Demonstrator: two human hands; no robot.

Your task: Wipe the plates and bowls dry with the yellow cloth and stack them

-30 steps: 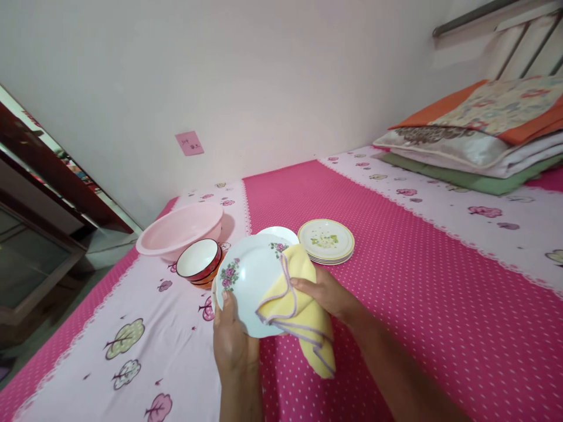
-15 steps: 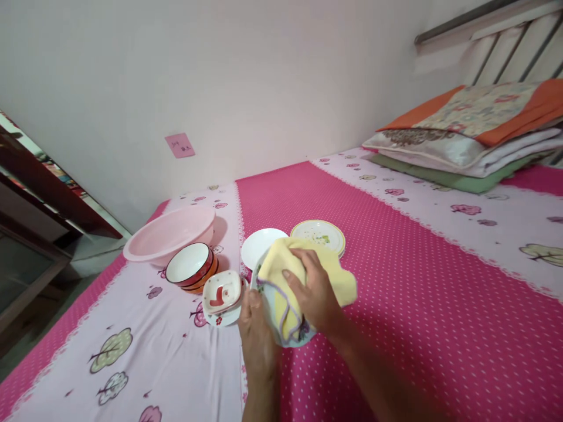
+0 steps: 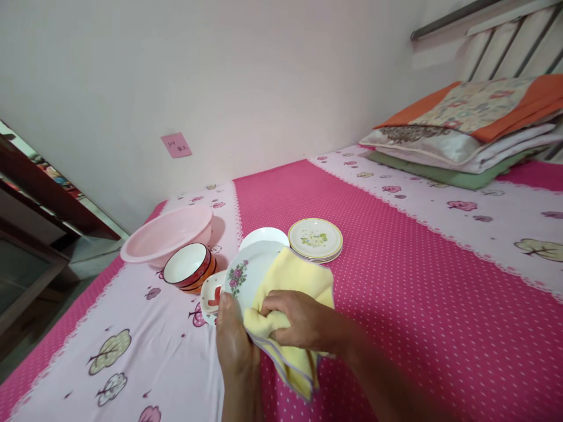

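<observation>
A white plate (image 3: 253,264) with a purple flower print is tilted up above the bed. My left hand (image 3: 234,340) grips its left edge, thumb on the rim. Bunched in my right hand (image 3: 292,319) is a yellow cloth (image 3: 303,275) with a purple edge, pressed on the plate's face and covering its right part. Just behind lies a white dish (image 3: 264,235), partly hidden by the plate. A stack of yellow-rimmed plates (image 3: 315,239) stands to its right. Left of my left hand, a small square dish (image 3: 210,290) with a red print is partly covered.
A pink basin (image 3: 167,234) and stacked red and orange bowls (image 3: 187,266) stand on the left of the bed (image 3: 396,281). Folded bedding with a pillow (image 3: 440,140) lies at the far right. A pink note (image 3: 176,145) is stuck to the wall behind.
The plate has turned and shifted up and left, showing its flower print. My right hand has slid the cloth lower on it, uncovering the yellow-rimmed stack. My left hand has moved left.
</observation>
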